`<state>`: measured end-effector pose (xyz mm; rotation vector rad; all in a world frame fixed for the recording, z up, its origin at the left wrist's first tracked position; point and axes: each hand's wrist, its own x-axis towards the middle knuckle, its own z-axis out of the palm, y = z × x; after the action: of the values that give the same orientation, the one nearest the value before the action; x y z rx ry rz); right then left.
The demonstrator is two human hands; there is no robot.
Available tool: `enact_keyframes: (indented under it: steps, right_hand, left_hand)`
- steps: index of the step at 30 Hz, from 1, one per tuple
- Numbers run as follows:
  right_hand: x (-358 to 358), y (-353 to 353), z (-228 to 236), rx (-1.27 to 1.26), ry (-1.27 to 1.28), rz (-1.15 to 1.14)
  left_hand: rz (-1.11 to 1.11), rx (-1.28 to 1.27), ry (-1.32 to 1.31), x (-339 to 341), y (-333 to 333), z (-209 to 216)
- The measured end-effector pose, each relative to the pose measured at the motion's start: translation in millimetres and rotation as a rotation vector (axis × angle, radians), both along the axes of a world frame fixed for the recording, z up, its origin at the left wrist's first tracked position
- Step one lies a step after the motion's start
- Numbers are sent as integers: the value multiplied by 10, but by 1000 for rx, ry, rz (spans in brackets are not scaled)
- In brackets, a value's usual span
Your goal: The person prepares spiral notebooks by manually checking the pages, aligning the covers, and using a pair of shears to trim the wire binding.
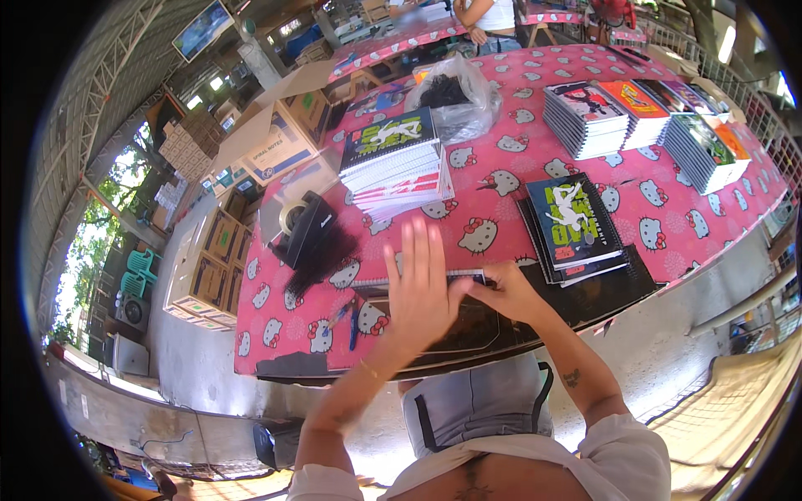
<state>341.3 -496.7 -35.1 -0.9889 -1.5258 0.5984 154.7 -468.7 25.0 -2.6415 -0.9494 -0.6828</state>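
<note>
At the near edge of the table, my right hand pinches the end of a spiral notebook standing on its long edge. My left hand lies flat against the notebook, fingers stretched out, hiding much of it. Right of my hands, a few dark spiral notebooks with a green and white cover design rest partly on a black mat. Beyond my left hand rises a tall stack of spiral notebooks. A black tape dispenser sits to the left, beside a dark bristly bundle.
Pens lie left of my left hand. Several notebook stacks fill the far right. A clear plastic bag with dark contents stands farther back. Open cardboard boxes adjoin the table's left side. A person stands at the far end.
</note>
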Motion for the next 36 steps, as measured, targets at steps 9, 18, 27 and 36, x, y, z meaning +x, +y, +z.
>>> enact_keyframes:
  steps: [9, 18, 27, 36]
  right_hand:
    - [-26, -23, 11, -106, 5, 15]
    - [119, -156, 410, -101, -110, -2]
    - [484, -71, 850, -176, -166, 166]
    - [-25, -282, 836, -78, -415, -315]
  left_hand:
    - [-99, -82, 15, 33, -98, -43]
    - [-186, -290, -145, -56, 108, 303]
    - [-284, -151, -305, 14, 137, 242]
    - [-318, -261, -244, -250, 127, 644]
